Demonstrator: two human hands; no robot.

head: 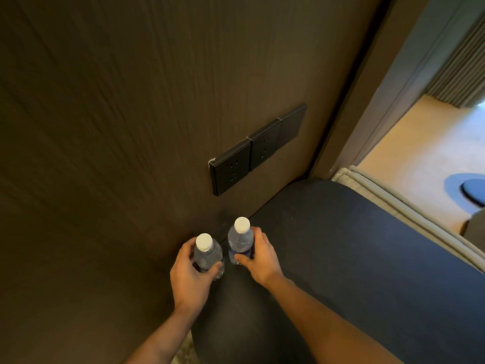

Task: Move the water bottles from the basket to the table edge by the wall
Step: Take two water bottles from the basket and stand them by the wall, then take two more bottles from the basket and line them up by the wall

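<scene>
Two clear water bottles with white caps stand upright side by side on the dark table [341,245], right against the brown wood wall [118,127]. My left hand [190,277] is wrapped around the left bottle [207,254]. My right hand [259,257] grips the right bottle [240,241], which has a blue label. The two bottles are almost touching. No basket is in view.
A row of black wall sockets [258,148] sits on the wall just above the table. To the right, past the table's rounded edge, lie a light padded edge [393,206], beige floor [420,153] and a curtain [462,74].
</scene>
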